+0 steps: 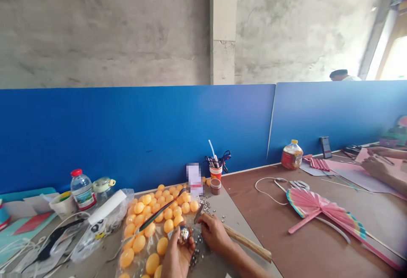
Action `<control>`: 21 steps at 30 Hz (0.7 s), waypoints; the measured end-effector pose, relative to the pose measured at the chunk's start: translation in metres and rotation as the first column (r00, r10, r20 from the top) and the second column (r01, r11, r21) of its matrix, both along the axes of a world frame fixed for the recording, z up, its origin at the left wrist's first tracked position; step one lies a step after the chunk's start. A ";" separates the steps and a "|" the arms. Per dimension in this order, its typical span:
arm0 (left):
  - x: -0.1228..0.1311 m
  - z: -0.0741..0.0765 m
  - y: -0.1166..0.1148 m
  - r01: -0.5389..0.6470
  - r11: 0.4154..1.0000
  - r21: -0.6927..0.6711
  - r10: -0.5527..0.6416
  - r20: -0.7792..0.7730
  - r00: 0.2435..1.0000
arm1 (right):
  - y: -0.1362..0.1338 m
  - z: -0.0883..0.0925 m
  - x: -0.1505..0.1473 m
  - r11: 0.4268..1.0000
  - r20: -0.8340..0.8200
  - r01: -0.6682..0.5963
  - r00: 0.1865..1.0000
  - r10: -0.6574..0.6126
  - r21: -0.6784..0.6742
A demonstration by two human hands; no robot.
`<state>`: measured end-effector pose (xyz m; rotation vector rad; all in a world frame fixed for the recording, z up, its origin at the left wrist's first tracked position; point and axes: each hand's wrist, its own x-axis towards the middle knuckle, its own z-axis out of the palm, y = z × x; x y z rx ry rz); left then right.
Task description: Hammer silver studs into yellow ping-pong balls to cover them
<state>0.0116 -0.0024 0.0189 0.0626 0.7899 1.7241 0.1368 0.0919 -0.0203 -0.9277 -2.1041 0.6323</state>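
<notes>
My left hand [178, 254] is closed around a small ball studded with shiny silver bits [184, 234], its fingers cupping the ball from below and the sides. Just to its right, my right hand [213, 230] grips a hammer [249, 243] close to the head. The metal head points up beside the ball, apart from it, and the wooden handle runs out to the lower right. Loose silver studs [197, 248] are scattered beneath and between both hands. Orange balls [168, 226] lie packed in clear plastic to the left of my hands.
A dark curved strip [159, 213] rests on the orange balls. Behind stand a small round tub [215, 186] and a cup of pens [216, 172]. Bottles and plastic wrap clutter the left. A pink paper fan [321, 204] lies right; another person's hands [378, 163] work beyond.
</notes>
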 end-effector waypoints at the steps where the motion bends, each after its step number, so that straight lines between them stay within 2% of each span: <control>1: 0.000 -0.001 0.000 0.001 1.000 0.004 -0.001 0.006 1.000 | 0.000 0.001 -0.001 0.999 -0.057 -0.004 0.998 0.001 -0.053; 7: 0.001 -0.007 0.001 -0.009 0.993 0.117 0.011 -0.016 1.000 | -0.004 0.006 -0.008 0.941 -0.340 -0.110 0.940 -0.006 -0.319; 12: 0.003 -0.011 0.000 0.048 0.997 0.064 -0.046 -0.039 0.998 | -0.004 0.005 -0.015 0.841 -0.476 -0.194 0.876 -0.084 -0.505; 18: 0.006 -0.001 -0.004 0.059 0.997 0.048 -0.053 -0.109 0.993 | -0.006 0.011 -0.017 0.748 -0.638 -0.322 0.750 -0.173 -0.581; 21: 0.007 0.002 -0.004 0.060 0.998 0.026 -0.057 -0.101 0.993 | -0.009 0.018 -0.013 0.694 -0.701 -0.428 0.696 -0.155 -0.578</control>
